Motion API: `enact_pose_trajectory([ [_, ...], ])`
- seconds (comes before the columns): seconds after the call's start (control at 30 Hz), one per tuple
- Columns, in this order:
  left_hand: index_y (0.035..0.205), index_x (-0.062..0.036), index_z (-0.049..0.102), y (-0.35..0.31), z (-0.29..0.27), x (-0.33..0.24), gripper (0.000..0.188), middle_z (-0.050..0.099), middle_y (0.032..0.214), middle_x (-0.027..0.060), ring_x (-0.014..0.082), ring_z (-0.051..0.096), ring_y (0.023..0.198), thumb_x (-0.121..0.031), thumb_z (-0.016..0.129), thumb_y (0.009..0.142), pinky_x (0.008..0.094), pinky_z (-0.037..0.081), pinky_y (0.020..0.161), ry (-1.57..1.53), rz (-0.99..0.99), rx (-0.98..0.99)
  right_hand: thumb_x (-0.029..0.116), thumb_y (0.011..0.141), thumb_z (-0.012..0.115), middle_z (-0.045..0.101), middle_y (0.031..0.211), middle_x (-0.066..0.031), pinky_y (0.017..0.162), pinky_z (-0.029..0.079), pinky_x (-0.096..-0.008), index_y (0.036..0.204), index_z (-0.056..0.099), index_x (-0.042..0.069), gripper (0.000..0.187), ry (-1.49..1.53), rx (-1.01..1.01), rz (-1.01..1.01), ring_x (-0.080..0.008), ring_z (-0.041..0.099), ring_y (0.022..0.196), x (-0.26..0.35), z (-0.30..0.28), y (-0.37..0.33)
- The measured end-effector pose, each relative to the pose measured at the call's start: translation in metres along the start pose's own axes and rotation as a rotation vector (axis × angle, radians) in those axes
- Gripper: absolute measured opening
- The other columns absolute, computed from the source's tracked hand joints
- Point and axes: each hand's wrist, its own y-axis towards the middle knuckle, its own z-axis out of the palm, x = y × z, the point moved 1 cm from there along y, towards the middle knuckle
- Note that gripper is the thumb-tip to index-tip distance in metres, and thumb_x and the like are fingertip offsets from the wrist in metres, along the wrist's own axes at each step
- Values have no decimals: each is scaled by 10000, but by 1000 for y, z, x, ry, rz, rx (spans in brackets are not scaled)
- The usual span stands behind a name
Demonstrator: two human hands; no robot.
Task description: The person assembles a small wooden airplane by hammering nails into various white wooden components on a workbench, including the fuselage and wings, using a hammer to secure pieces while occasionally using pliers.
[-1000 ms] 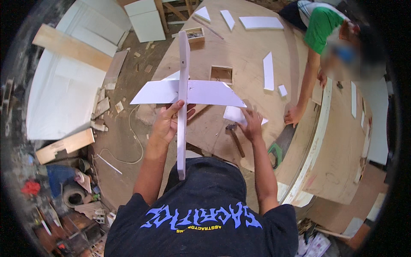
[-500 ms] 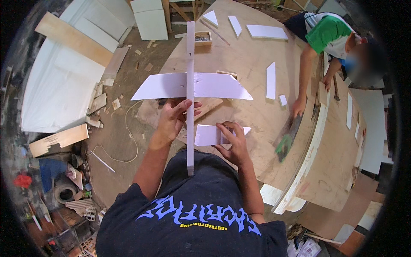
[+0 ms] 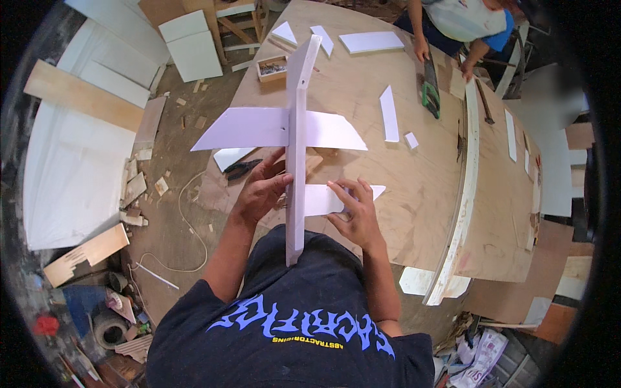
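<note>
My left hand [image 3: 264, 187] is closed round a long white board [image 3: 295, 207], which stands lengthwise in front of my chest, its far end raised. A white crosspiece [image 3: 240, 129] with slanted ends runs across the board on both sides. My right hand [image 3: 356, 210] grips a shorter white piece [image 3: 316, 202] with a pointed right end. The left end of this piece meets or passes behind the long board; whether they touch is hidden. Past my left hand lie black-handled pliers [image 3: 242, 169] and another white piece [image 3: 231, 158] on the wooden table [image 3: 414, 194].
Several cut white pieces [image 3: 371, 43] and a small box of metal bits [image 3: 272, 67] lie on the table's far part. At the far right a co-worker's hand [image 3: 422, 49] holds a green-handled handsaw [image 3: 430, 90]. A hammer [image 3: 484, 103] lies beyond a white strip [image 3: 460, 213].
The long board has turned, showing more of its left face. My right hand's piece has come closer to it. The co-worker has drawn the handsaw away toward the far side.
</note>
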Motion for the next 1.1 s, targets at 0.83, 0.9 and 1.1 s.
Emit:
enact_pose_trajectory([
  [0.83,1403,68,567,16,-27,-2,484,689,1242,98,168,663,1106,-118,727,986,343,539,990,137,9,-86,256,753,891,653,1289,-199,972,521,-490,1381,643,43,708,-363,-192,572,-386,649,1155,-122,60,-30],
  [0.9,1402,71,569,13,-22,-2,487,686,1250,94,162,657,1117,-122,734,986,335,531,998,195,9,-127,250,746,894,649,1304,-194,986,513,-493,1384,640,56,714,-410,-152,589,-380,644,1173,-147,67,-36],
  [1.1,1393,70,580,1,-14,5,441,692,1238,89,155,641,1155,-127,699,1017,319,509,1027,275,54,-212,261,736,901,662,1270,-204,980,530,-487,1406,632,47,753,-414,-162,624,-393,647,1160,-170,84,-60],
])
